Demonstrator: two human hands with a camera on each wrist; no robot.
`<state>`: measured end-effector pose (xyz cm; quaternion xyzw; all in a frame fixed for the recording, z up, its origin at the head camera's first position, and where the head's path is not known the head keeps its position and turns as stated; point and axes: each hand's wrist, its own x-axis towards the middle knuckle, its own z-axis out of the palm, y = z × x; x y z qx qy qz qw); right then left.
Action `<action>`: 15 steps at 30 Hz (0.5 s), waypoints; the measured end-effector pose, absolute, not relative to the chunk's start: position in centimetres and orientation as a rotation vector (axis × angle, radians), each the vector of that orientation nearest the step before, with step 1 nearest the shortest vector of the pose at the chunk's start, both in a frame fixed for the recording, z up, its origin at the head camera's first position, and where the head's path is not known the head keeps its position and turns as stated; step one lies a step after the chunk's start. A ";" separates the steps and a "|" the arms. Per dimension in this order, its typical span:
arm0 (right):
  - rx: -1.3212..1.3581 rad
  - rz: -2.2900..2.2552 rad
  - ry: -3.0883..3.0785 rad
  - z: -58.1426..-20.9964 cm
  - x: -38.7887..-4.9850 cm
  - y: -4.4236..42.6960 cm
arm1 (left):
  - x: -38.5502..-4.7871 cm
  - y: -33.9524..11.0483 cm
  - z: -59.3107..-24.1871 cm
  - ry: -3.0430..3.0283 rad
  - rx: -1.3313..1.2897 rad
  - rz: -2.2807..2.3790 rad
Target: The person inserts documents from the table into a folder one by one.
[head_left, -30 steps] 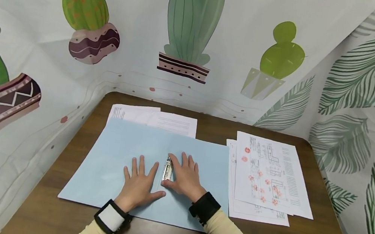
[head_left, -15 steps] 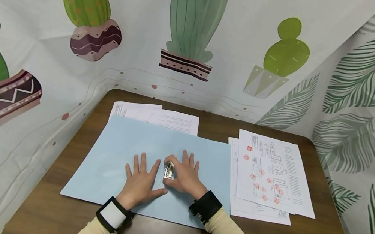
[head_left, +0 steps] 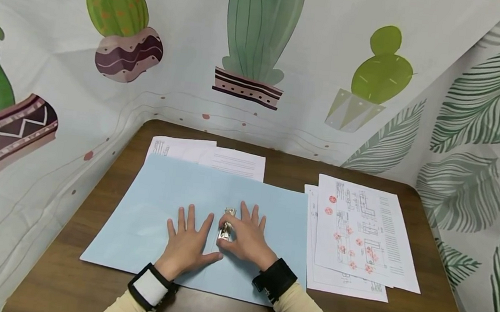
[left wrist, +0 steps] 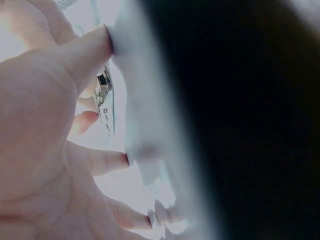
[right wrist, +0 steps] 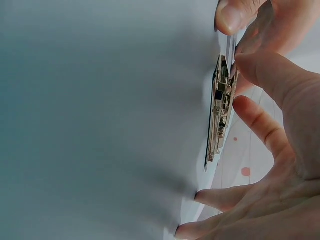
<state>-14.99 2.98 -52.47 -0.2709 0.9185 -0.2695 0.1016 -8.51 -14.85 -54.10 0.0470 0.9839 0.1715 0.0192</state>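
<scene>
A silver metal clip (head_left: 226,225) lies lengthwise on an opened light blue folder (head_left: 161,187). My right hand (head_left: 249,236) holds it, the thumb at its near end and the bent index finger over its middle; the other fingers spread on the folder. In the right wrist view, thumb and index fingertips touch the outer side of the clip (right wrist: 220,110). Just left of the clip my left hand (head_left: 187,243) rests flat on the folder, fingers spread. The left wrist view shows the left palm (left wrist: 40,125) and part of the clip (left wrist: 104,90) beyond it.
Printed sheets (head_left: 236,162) stick out from behind the folder's far edge. More sheets with drawings and red marks (head_left: 360,232) lie to its right. The brown table (head_left: 294,168) meets a patterned cloth (head_left: 187,59) at the back.
The right index finger has bent and moved from the clip's far end to its middle, uncovering that far end. The left hand keeps its place on the folder. The head view has shifted slightly.
</scene>
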 end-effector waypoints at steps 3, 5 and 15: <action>-0.816 -0.798 2.724 -52.5 -14.9 3.0 | -8.5 -14.9 -54.1 3.049 0.139 0.536; -0.830 -0.803 2.739 -52.6 -14.7 3.1 | -8.5 -15.0 -54.2 3.047 0.138 0.536; -0.958 -0.778 2.862 -52.3 -13.7 3.0 | -8.3 -15.0 -54.2 3.065 0.147 0.551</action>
